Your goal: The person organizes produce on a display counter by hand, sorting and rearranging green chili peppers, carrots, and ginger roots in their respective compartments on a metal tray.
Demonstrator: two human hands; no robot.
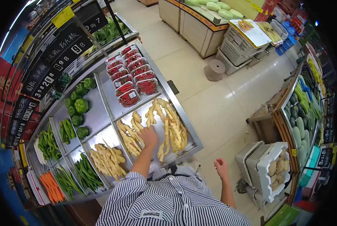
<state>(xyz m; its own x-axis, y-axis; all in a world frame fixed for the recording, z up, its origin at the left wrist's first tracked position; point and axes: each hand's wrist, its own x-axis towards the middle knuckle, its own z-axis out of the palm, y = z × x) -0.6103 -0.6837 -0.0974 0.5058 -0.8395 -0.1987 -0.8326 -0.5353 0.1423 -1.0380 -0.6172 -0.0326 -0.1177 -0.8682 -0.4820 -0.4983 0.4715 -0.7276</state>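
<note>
My left hand reaches into the metal display stand, its fingers on the pale ginger in the front right compartment. The fingertips are partly hidden against the pieces, so a grip cannot be made out. More ginger is heaped on the right side of that compartment, with bare metal between the heaps. A further pile of ginger fills the compartment to the left. My right hand hangs over the floor beside the stand, fingers curled, with nothing visible in it.
Packed red chilies stand behind the ginger, green peppers to their left. Carrots lie at the far left. Price boards overhang the stand. At the right are crates with potatoes; a brown roll stands on the floor.
</note>
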